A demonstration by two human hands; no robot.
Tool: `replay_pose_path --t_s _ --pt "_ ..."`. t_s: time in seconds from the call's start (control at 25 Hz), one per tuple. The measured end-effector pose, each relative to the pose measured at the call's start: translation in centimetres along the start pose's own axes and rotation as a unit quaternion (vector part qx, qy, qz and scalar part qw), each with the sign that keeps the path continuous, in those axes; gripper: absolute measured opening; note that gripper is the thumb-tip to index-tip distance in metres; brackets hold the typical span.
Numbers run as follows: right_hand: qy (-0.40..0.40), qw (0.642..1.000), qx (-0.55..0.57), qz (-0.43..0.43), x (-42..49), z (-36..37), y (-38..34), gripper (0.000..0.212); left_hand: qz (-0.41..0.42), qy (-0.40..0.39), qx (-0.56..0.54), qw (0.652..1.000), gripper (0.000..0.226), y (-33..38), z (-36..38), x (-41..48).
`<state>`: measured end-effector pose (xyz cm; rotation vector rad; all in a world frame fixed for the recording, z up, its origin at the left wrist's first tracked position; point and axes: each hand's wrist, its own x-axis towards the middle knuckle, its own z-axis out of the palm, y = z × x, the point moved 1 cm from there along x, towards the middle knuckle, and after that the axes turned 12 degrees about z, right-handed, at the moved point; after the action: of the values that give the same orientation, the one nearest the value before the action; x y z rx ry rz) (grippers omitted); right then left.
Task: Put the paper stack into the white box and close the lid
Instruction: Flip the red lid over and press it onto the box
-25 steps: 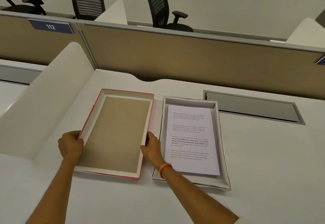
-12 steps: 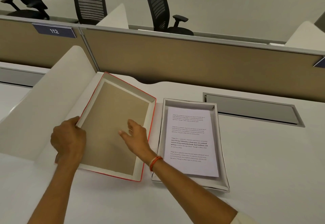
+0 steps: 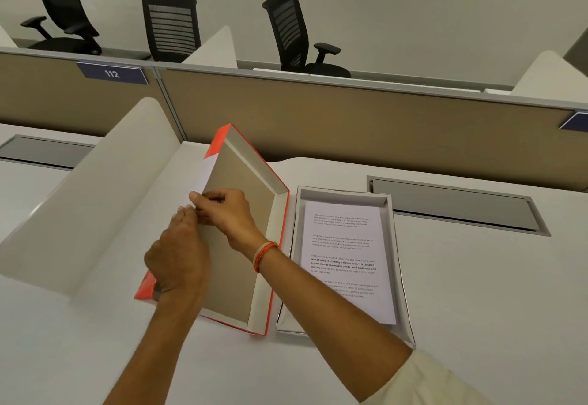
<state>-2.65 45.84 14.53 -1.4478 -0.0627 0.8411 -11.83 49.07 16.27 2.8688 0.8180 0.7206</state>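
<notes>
The white box [image 3: 401, 264] lies open on the desk at the right, with the printed paper stack [image 3: 345, 255] flat inside it. Left of it the lid [image 3: 241, 213], red outside and brown inside, stands tilted up on its right long edge, its hollow side facing me. My left hand [image 3: 178, 258] grips the raised left edge of the lid from outside. My right hand [image 3: 226, 210] reaches across the lid's inside and pinches the same left edge, just above my left hand. Both hands hide part of that edge.
A curved white divider [image 3: 95, 201] rises close on the left of the lid. A tan partition [image 3: 350, 118] runs along the back of the desk. A grey cable hatch [image 3: 455, 207] sits behind the box at the right. Black chairs [image 3: 296, 32] stand beyond the partition.
The lid lay flat with a hand on each long side. Its left side has been raised steeply, and my right hand has crossed over to the left edge beside my left hand.
</notes>
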Motion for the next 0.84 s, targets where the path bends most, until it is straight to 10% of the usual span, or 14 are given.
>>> replay_pose_path --t_s 0.28,0.52,0.84 --pt "0.047 0.999 -0.023 0.009 -0.9 -1.5 -1.8 0.02 -0.037 -0.071 -0.134 0.988 0.035 0.8 -3.0 0.6" --pt "0.074 0.997 0.001 0.009 -3.1 -5.8 -3.6 0.016 -0.085 -0.119 -0.477 0.866 0.052 -2.4 -2.1 3.8" --pt "0.064 0.996 0.052 0.042 -7.9 -11.0 -5.1 0.029 -0.209 -0.285 -0.517 0.78 0.06 -2.6 11.1 0.6"
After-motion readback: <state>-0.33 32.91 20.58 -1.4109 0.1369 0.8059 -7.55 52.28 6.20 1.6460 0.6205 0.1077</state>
